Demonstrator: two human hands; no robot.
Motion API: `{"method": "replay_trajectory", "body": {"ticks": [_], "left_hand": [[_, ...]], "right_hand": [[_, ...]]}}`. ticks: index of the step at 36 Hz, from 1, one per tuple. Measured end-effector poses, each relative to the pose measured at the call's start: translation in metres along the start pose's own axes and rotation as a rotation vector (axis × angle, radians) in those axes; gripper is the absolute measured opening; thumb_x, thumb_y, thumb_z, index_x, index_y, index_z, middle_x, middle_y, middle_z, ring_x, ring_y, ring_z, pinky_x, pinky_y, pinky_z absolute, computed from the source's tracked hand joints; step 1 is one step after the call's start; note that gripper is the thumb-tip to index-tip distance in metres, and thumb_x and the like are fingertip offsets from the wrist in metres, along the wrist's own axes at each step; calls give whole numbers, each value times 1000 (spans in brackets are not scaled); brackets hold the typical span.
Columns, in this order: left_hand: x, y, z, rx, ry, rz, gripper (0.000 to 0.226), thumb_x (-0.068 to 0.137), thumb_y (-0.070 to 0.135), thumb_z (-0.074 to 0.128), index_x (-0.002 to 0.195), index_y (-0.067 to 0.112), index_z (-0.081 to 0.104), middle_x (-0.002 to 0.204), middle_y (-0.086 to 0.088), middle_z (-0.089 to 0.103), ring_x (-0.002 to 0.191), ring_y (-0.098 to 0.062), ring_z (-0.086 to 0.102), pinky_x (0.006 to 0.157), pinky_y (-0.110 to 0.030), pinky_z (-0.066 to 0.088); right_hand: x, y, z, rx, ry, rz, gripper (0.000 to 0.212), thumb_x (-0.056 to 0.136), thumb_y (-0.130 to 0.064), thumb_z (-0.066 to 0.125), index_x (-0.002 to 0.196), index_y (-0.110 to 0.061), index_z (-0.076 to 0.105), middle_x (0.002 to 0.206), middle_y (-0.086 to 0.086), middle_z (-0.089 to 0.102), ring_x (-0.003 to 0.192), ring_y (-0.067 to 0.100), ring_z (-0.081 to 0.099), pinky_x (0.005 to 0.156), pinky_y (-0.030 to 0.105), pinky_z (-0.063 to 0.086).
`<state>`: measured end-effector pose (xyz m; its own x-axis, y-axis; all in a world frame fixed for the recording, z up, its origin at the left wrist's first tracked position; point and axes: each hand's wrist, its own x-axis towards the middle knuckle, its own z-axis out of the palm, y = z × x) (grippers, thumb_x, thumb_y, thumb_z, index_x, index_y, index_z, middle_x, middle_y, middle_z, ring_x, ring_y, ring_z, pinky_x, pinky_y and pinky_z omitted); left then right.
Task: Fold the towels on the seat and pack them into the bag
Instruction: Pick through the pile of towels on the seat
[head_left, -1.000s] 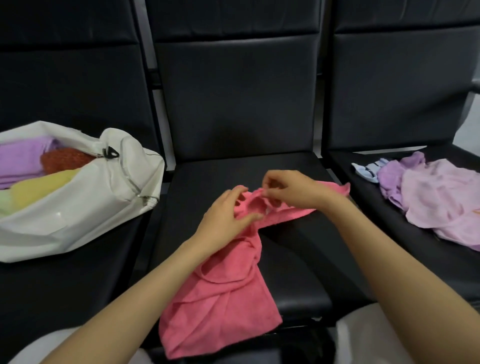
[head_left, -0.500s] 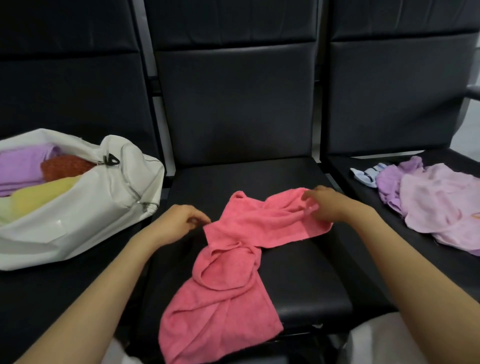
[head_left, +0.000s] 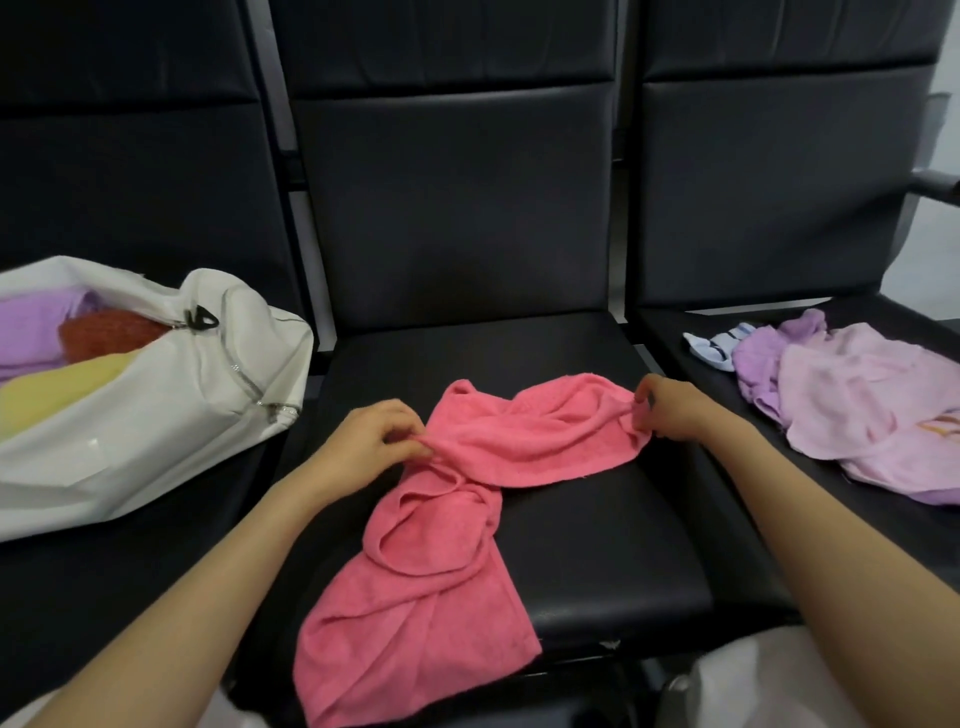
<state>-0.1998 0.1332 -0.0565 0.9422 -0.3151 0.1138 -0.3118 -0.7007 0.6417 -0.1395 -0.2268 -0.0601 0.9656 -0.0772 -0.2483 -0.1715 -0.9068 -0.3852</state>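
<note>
A crumpled pink towel (head_left: 441, 561) lies twisted across the middle black seat (head_left: 613, 545), its lower end hanging over the front edge. My left hand (head_left: 374, 441) pinches the towel's upper left edge. My right hand (head_left: 670, 410) pinches its upper right corner. On the left seat an open white bag (head_left: 171, 415) lies on its side, with purple, orange-red and yellow towels inside. A heap of pale pink and purple towels (head_left: 852, 405) rests on the right seat.
A small light-blue striped cloth (head_left: 714, 348) pokes out at the left of the heap. Black seat backs (head_left: 457, 197) rise behind all three seats. A dark armrest (head_left: 935, 184) sticks out at the far right.
My hands have moved apart from the bunched middle of the towel. The left hand let go, then took the left edge; the right drew its corner out to the right.
</note>
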Motion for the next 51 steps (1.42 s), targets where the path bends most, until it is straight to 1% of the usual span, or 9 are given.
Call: {"method": "replay_trajectory", "body": {"ticks": [7,14,19,23,30,35,42,47,51], "left_hand": [[5,10,-22,-572,157,-158,15,88,23,64,91,11,71,86,-1,69,84,-14,62,79,-27,49],[8,5,-67,-576,-151,-324,41,70,48,78,86,13,65,70,4,60,64,-5,57,64,-18,49],[60,-8,-79,-878,304,-468,27,100,29,48,121,12,53,112,-6,59,92,-10,67,84,-29,50],[71,-19,-55,-408,421,-634,89,91,52,56,153,10,8,156,-9,24,141,-28,31,113,-45,32],[35,-24,-2,151,9,-603,65,88,43,64,139,8,43,138,-18,43,125,-31,48,105,-36,40],[21,-39,5,289,43,-640,68,82,46,68,130,4,44,130,-19,44,120,-34,48,100,-42,42],[23,-45,-6,303,36,-739,76,85,50,64,132,-4,39,135,-24,43,123,-39,47,99,-40,43],[22,-51,-14,231,-51,-715,20,83,28,71,78,11,60,91,-10,67,87,-26,63,73,-30,46],[26,-54,-17,-100,162,-673,23,93,8,53,72,13,47,81,-11,66,69,-23,60,59,-28,44]], "right_hand": [[-11,7,-22,675,-163,-70,14,93,-1,53,87,-12,59,75,6,64,61,10,62,53,18,52],[-15,-8,-52,923,-250,-124,15,92,0,53,84,-9,62,77,11,63,63,12,64,54,19,53],[4,-50,-40,1501,-44,-261,64,92,13,43,146,-20,30,125,3,52,118,20,53,102,33,43],[16,-65,-10,1160,-107,-174,81,91,7,52,154,-21,10,132,7,38,127,22,47,109,38,38],[17,-74,20,397,0,-24,55,89,-20,61,138,-3,41,137,15,48,122,29,49,91,29,40],[19,-75,34,80,108,107,43,96,-32,49,128,-2,49,136,19,45,128,34,39,103,37,34],[31,-82,58,181,142,137,34,93,-37,53,108,-9,62,124,15,49,120,32,39,92,40,40],[38,-78,45,791,175,45,17,94,-19,58,81,-13,50,79,7,58,77,22,58,64,28,47],[32,-79,22,1062,116,-47,15,95,-14,58,82,-12,51,72,6,58,55,11,57,56,24,56]]}}
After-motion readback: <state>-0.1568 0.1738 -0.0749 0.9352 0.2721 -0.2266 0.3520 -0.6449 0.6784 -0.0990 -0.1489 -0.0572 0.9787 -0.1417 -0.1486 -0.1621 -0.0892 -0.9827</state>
